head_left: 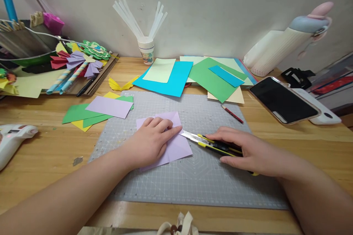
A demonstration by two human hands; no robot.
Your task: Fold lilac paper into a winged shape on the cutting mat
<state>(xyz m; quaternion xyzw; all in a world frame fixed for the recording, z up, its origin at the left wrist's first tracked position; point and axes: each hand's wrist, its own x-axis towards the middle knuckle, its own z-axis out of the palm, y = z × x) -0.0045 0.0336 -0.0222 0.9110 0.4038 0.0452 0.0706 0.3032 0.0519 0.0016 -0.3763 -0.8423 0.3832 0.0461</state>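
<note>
A folded lilac paper (176,147) lies on the grey cutting mat (193,183). My left hand (151,141) lies flat on it with fingers stretched out, pressing it down. My right hand (242,150) is wrapped round a yellow and black utility knife (209,143). The knife's blade points left and its tip touches the paper's right edge, just beside my left fingertips.
A red pencil (232,114) lies on the mat's far right. Coloured sheets (171,77) and green and lilac paper (99,112) lie behind. A phone (284,101) is propped at the right, a cup of sticks (146,49) by the wall, a white glue gun (12,139) at the left.
</note>
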